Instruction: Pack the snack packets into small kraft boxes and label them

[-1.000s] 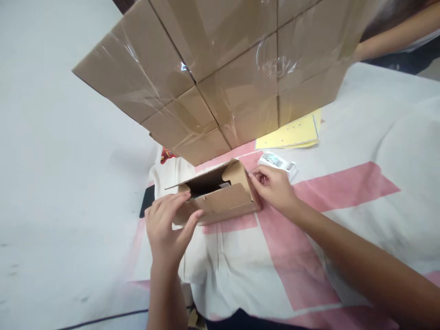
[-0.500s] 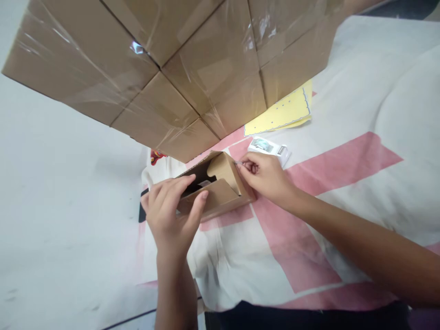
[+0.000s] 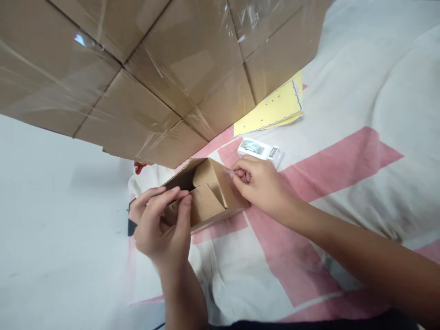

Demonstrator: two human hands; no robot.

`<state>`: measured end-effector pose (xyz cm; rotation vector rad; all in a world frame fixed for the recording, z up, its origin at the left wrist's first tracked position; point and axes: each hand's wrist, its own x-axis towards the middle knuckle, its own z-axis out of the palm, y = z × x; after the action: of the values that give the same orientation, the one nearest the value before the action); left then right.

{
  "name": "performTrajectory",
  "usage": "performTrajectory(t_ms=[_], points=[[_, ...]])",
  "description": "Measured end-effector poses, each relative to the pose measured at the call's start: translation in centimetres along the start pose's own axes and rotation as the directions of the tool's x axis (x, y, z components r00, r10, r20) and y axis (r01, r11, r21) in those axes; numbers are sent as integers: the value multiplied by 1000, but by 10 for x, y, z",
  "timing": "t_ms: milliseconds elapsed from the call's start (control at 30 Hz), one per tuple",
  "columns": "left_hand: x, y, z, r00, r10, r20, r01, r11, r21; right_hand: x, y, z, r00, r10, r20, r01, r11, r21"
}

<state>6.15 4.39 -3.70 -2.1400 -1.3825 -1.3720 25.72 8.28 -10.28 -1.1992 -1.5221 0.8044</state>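
A small brown cardboard box (image 3: 237,195) lies on the bedding with its top open and a flap (image 3: 208,204) folded inward. My left hand (image 3: 163,220) is at the box's left end, thumb and fingertips brought together at the edge of the flap. At the opposite end, my right hand (image 3: 256,181) pinches a small, whitish clear strip that looks like tape (image 3: 229,172), close against the box's end wall. Just beyond the right hand sits a white tape dispenser (image 3: 256,149) with a roll in it. The box's far left inside is hidden by my left fingers.
A large stack of cardboard boxes (image 3: 192,59) wrapped in clear film rises behind the small box. Yellow paper (image 3: 275,107) with a blue edge lies beside it. A dark object (image 3: 131,224) shows behind my left hand, near the white wall (image 3: 68,220).
My left fingers and thumb have closed together at the flap; they were spread over the opening before. My right hand still pinches the strip by the box's end. The view has shifted slightly.
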Motion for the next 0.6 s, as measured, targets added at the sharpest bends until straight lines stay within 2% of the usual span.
performTrajectory(t_ms=[267, 467, 600], points=[[2, 3, 1, 993, -110, 52, 113, 992, -59, -14, 4, 11, 991, -121, -55, 128, 982, 138], [2, 3, -1, 991, -110, 73, 113, 993, -42, -14, 2, 13, 996, -59, -69, 75, 961, 267], [-1, 3, -3, 986, -150, 72, 155, 985, -75, -17, 6, 17, 997, -34, -67, 55, 942, 331]])
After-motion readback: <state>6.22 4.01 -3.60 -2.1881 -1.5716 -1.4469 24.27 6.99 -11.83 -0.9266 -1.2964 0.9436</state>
